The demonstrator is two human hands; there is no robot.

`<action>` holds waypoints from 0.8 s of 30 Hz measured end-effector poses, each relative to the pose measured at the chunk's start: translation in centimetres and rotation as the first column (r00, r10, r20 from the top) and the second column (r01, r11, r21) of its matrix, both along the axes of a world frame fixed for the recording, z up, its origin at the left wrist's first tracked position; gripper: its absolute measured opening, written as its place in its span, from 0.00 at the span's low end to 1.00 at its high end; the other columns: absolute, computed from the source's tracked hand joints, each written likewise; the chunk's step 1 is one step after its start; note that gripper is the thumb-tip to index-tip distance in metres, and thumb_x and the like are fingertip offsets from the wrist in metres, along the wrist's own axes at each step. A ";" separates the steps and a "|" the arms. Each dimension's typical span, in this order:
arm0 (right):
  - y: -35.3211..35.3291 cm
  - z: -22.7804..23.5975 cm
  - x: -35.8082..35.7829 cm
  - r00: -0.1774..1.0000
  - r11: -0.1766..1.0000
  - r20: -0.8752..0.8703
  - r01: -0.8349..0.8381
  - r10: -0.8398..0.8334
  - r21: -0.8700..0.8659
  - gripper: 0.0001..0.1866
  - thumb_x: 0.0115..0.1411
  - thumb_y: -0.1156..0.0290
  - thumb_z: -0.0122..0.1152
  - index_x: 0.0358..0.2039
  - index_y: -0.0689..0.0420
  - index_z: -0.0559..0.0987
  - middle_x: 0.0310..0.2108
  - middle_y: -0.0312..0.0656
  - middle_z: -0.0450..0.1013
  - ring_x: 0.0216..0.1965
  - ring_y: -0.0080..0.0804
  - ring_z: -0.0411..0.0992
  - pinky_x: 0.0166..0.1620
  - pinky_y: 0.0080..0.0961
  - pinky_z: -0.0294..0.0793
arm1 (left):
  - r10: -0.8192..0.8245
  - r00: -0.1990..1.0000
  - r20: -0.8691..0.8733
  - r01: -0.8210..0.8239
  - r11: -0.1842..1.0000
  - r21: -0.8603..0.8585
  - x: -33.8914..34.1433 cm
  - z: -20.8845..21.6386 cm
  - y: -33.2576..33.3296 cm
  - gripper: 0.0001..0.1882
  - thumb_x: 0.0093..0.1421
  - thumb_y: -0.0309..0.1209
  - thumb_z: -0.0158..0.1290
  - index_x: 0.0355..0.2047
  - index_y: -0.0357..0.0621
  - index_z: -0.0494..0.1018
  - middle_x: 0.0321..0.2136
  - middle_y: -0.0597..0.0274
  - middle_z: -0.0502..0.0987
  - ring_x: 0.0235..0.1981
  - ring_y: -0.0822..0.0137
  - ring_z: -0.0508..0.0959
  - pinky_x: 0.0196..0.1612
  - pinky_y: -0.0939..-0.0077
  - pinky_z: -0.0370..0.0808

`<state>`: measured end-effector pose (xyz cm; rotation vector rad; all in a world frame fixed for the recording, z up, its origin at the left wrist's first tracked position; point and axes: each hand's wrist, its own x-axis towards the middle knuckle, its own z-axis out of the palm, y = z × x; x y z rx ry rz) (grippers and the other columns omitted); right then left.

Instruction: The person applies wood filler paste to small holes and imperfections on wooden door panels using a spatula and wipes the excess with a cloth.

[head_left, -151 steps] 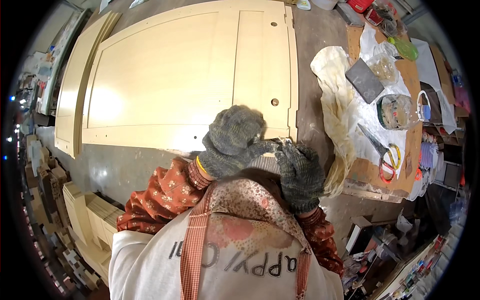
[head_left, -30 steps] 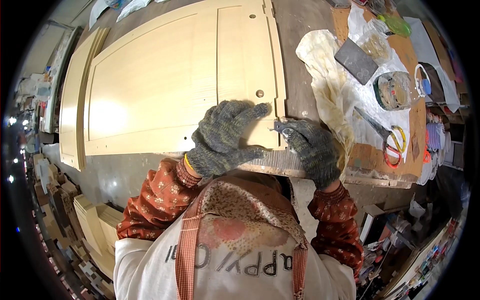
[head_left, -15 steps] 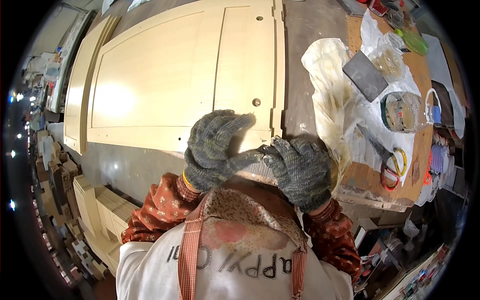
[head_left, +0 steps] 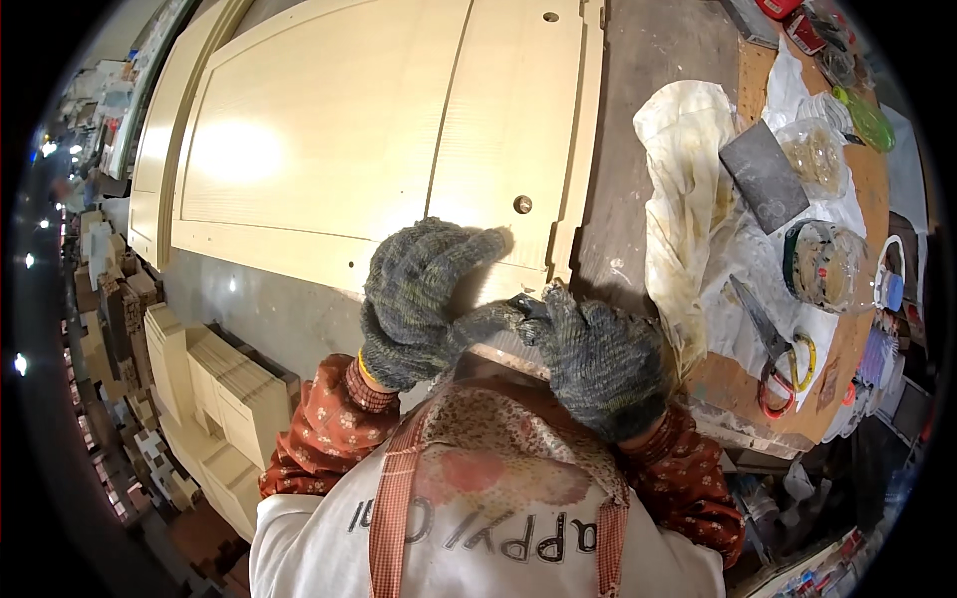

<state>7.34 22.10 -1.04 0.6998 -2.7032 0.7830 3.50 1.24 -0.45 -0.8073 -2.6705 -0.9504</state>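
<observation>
Both my hands wear dark grey knitted gloves and work at the near right corner of a cream-coloured panel with a recessed field and round holes. My left hand lies over the panel's near edge, fingers curved and well apart from the thumb, which reaches across to my right fingertips. My right hand is closed, pinching a small dark piece just off the corner. The thumb and fingers hide much of that piece, so its kind is unclear.
Right of the panel, a stained cloth, a dark grey flat block, scissors with red and yellow handles, and a clear plastic jar lie on the workbench. Cream cabinet pieces stand at lower left.
The view has shifted, so the panel and bench sit slightly differently in it. My hands keep nearly the same pose at the corner, with the dark piece still at my right fingertips.
</observation>
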 end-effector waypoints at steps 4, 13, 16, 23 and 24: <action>0.1 -0.5 0.9 0.962 0.999 0.273 0.030 -0.019 -0.037 0.24 0.53 0.55 0.58 0.44 0.59 0.73 0.26 0.41 0.70 0.26 0.34 0.70 0.30 0.32 0.70 | -0.014 1.000 -0.007 0.014 0.999 0.040 -0.5 0.3 0.4 0.30 0.39 0.48 0.65 0.41 0.46 0.74 0.34 0.59 0.77 0.36 0.58 0.75 0.40 0.66 0.71; -0.3 -1.4 0.8 0.796 0.930 0.601 0.162 0.075 -0.330 0.31 0.52 0.45 0.57 0.45 0.60 0.73 0.25 0.41 0.71 0.26 0.32 0.70 0.30 0.31 0.70 | -0.037 0.999 -0.020 0.036 0.996 -0.087 -0.8 0.5 -0.1 0.28 0.43 0.50 0.60 0.43 0.51 0.74 0.36 0.63 0.75 0.37 0.62 0.74 0.41 0.67 0.70; -0.6 -0.5 0.4 0.715 0.996 0.694 0.083 -0.089 0.042 0.31 0.53 0.43 0.56 0.45 0.58 0.73 0.25 0.41 0.71 0.26 0.33 0.71 0.30 0.30 0.71 | -0.038 0.999 0.015 0.039 0.996 -0.084 -0.9 1.0 0.1 0.27 0.44 0.49 0.60 0.42 0.50 0.74 0.35 0.63 0.75 0.37 0.62 0.74 0.41 0.66 0.70; -2.1 4.6 -1.9 0.925 0.982 0.370 -0.139 0.083 0.127 0.32 0.50 0.39 0.56 0.44 0.54 0.75 0.26 0.40 0.70 0.23 0.30 0.71 0.23 0.24 0.69 | -0.046 0.999 -0.016 0.046 0.998 -0.035 -1.1 0.4 -0.4 0.25 0.44 0.49 0.60 0.40 0.50 0.75 0.35 0.61 0.75 0.34 0.62 0.75 0.38 0.67 0.71; -2.2 4.8 -2.0 0.925 0.985 0.379 -0.099 0.039 0.140 0.34 0.49 0.38 0.55 0.44 0.54 0.75 0.27 0.40 0.71 0.23 0.30 0.71 0.23 0.23 0.70 | -0.051 0.998 -0.021 0.051 0.998 -0.022 -1.2 0.5 -0.2 0.25 0.44 0.49 0.60 0.40 0.49 0.75 0.34 0.61 0.75 0.33 0.62 0.75 0.37 0.67 0.71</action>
